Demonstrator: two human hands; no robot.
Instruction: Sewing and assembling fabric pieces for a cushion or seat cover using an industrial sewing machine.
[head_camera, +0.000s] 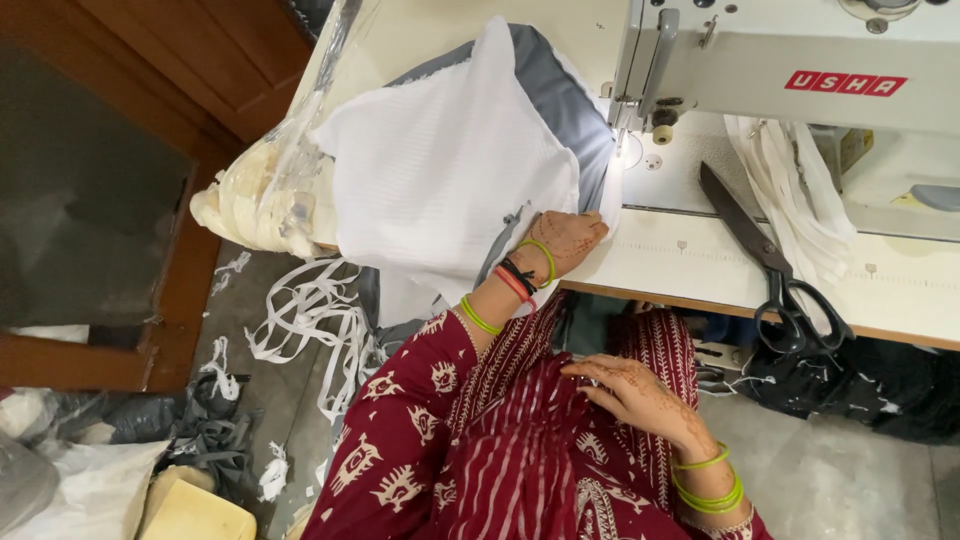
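My left hand lies flat on the white and grey fabric piece at the front edge of the sewing table, fingers pressing the cloth down near the needle area. My right hand rests in my lap on the maroon patterned dress, fingers spread, holding nothing. Green bangles are on both wrists. The fabric drapes over the table's left end, white mesh over grey cloth. The sewing machine stands at the upper right.
Black-handled scissors lie on the table to the right of the needle. White strips hang beside the machine. A plastic bag of cloth sits at the table's left. White and grey scraps litter the floor.
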